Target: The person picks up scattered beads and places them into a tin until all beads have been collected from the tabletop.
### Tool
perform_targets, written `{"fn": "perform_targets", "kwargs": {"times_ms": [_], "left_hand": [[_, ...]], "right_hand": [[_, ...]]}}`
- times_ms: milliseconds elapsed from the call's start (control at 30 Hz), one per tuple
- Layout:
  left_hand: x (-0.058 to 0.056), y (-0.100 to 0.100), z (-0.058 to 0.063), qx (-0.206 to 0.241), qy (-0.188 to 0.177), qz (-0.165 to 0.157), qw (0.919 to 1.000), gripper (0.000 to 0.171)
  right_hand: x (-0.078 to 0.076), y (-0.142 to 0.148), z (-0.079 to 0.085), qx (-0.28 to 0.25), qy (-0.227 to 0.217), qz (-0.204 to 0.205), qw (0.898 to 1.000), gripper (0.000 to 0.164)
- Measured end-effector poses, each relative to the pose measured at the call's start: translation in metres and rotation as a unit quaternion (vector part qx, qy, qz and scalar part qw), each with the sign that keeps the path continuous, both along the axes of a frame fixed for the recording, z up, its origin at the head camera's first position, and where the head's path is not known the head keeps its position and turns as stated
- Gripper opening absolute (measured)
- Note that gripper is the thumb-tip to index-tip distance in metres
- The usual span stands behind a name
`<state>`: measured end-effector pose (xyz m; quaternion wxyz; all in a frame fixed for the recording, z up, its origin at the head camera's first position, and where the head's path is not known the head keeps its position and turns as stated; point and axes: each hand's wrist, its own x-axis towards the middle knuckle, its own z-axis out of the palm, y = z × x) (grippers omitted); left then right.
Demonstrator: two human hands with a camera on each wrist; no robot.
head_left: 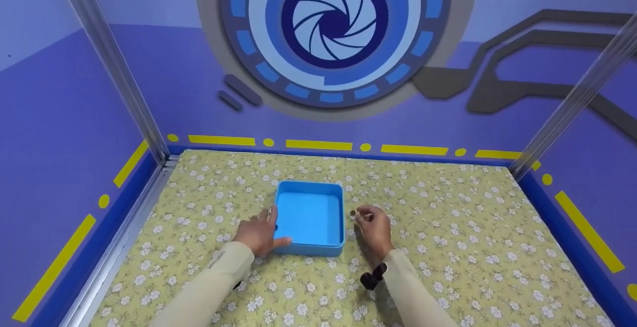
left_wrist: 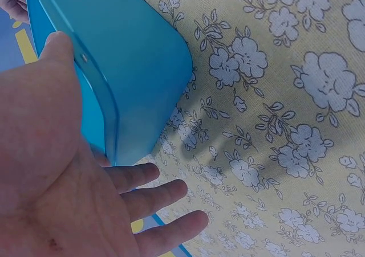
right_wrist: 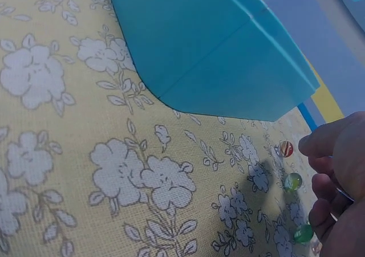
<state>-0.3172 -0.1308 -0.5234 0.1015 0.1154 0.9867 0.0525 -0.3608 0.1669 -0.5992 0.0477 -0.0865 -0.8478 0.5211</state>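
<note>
A square light-blue plastic box (head_left: 318,250) stands open-topped on the flowered cloth. My left hand (head_left: 257,232) rests on its near left corner, the thumb over the front rim, the other fingers along the left side. The left wrist view shows several fingers straight and spread past the wall. Right of the box, my right hand (head_left: 374,227) is low over the cloth with loosely bent fingers. Just beyond its fingertips lie a red-and-clear marble (right_wrist: 286,149), a yellow-green marble (right_wrist: 292,182) and a green marble (right_wrist: 303,233). I see nothing gripped, though the palm is hidden.
Yellow cloth (head_left: 448,217) with white flowers covers the table. Blue-purple printed panels (head_left: 174,78) stand behind and at both sides, with metal posts (head_left: 119,68) at the corners. A black wrist device (head_left: 371,278) sits at the right sleeve cuff.
</note>
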Motion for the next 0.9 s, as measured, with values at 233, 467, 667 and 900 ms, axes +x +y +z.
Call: {"fn": "perform_targets", "kwargs": {"times_ms": [233,467,667,900], "left_hand": [[0.001,0.001,0.002,0.006,-0.01,0.007,0.9999,0.094],[0.0,0.001,0.003,0.004,-0.017,0.008,0.9998,0.094],[-0.001,0.001,0.002,0.001,-0.021,0.006,0.9998,0.094],[-0.002,0.0,0.0,0.003,-0.014,0.005,0.9999,0.093]], "right_hand": [[-0.003,-0.001,0.001,0.001,-0.001,0.002,1.0,0.019],[-0.006,-0.001,-0.001,0.02,0.022,0.017,0.999,0.018],[-0.01,-0.001,-0.007,0.028,0.022,0.01,0.999,0.016],[-0.013,-0.005,-0.007,0.002,-0.015,0.006,1.0,0.019]]}}
